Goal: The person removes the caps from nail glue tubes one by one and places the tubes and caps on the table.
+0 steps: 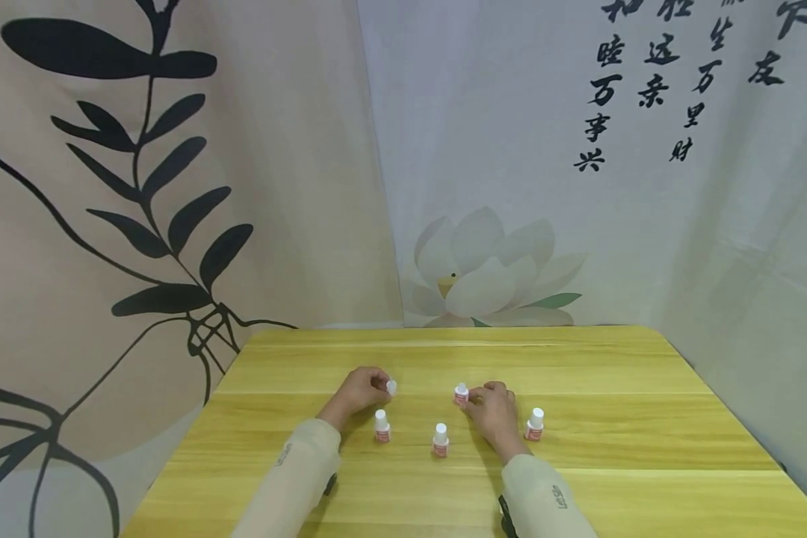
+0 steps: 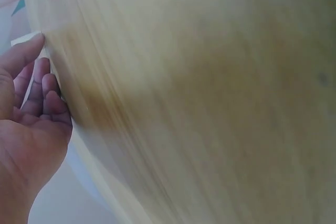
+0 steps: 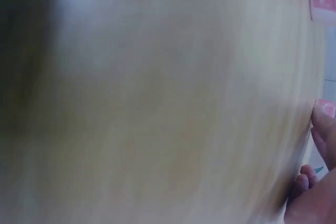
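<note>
In the head view my left hand (image 1: 365, 390) pinches a small white piece (image 1: 391, 387) at its fingertips, above the table; its exact kind cannot be told. The left wrist view shows this hand (image 2: 34, 135) with thumb forward and the other fingers curled. My right hand (image 1: 495, 412) holds a small white bottle (image 1: 461, 396) with a pink label by its side. At the edge of the right wrist view, the thumb of that hand (image 3: 317, 192) lies against the pink label (image 3: 326, 106). Similar white-capped bottles stand near the hands: one (image 1: 382, 427) beside the left wrist, another (image 1: 440, 442) between the forearms.
A third upright bottle (image 1: 534, 426) stands right of the right hand. Everything rests on a yellow wood-grain table (image 1: 619, 508). Behind its far edge hangs a printed curtain (image 1: 296, 149) with leaves, a lotus and black characters.
</note>
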A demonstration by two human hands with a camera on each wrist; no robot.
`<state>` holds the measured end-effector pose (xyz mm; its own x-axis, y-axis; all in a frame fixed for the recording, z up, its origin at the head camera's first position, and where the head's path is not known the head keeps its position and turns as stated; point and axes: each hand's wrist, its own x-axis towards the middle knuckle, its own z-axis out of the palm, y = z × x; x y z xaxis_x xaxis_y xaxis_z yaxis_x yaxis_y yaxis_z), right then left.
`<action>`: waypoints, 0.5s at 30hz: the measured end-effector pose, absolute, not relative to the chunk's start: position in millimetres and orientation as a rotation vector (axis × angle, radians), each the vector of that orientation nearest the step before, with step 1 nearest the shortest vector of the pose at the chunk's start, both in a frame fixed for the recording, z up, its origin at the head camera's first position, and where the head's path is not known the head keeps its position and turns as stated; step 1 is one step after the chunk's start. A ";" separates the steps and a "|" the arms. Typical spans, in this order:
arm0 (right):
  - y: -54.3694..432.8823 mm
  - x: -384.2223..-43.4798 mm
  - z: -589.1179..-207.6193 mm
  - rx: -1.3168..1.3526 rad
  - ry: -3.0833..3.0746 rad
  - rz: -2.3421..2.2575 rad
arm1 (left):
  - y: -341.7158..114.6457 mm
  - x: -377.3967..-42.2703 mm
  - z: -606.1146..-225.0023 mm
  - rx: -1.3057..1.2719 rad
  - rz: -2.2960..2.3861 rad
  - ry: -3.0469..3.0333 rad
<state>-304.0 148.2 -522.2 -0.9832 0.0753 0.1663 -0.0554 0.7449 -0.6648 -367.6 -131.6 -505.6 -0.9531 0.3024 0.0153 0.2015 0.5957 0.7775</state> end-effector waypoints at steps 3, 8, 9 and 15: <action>150.3 -304.4 -522.8 0.007 -2.766 1.048 | -133.8 -366.1 -502.8 0.433 1.284 2.698; 153.7 -300.1 -519.3 0.021 -2.773 1.123 | -140.9 -363.6 -499.4 0.385 1.285 2.677; 154.2 -299.2 -517.9 0.020 -2.774 1.155 | -143.2 -363.0 -498.7 0.367 1.292 2.668; 155.5 -298.3 -506.6 -0.019 -2.734 1.324 | -157.5 -361.7 -494.1 0.311 1.360 2.645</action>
<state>-298.3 155.5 -506.6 -0.9945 0.0564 0.0878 -0.0339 0.6211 -0.7830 -361.7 -157.5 -494.1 -0.9670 0.2517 -0.0391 0.1146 0.5672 0.8156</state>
